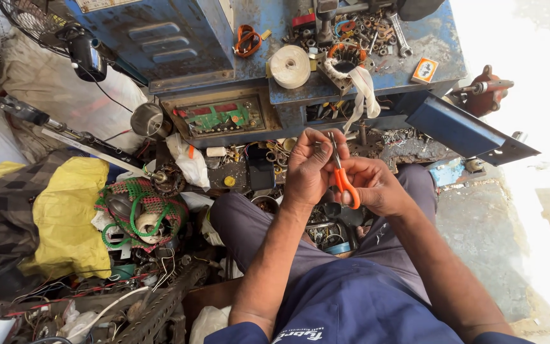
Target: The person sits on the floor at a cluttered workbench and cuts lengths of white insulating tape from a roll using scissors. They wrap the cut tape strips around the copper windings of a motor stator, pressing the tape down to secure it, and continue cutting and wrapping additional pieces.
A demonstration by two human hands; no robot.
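My right hand grips a pair of orange-handled scissors, blades pointing up and away from me. My left hand is raised right beside it, fingertips pinched near the blades on something too small to make out. Both hands hover over my lap, above a heap of metal parts between my knees. I sit in grey trousers and a blue shirt.
A worn blue metal workbench in front carries a roll of white tape, a stator with white strip, wrenches and nuts. A green circuit board sits in its panel. A green-wired motor and yellow cloth lie left.
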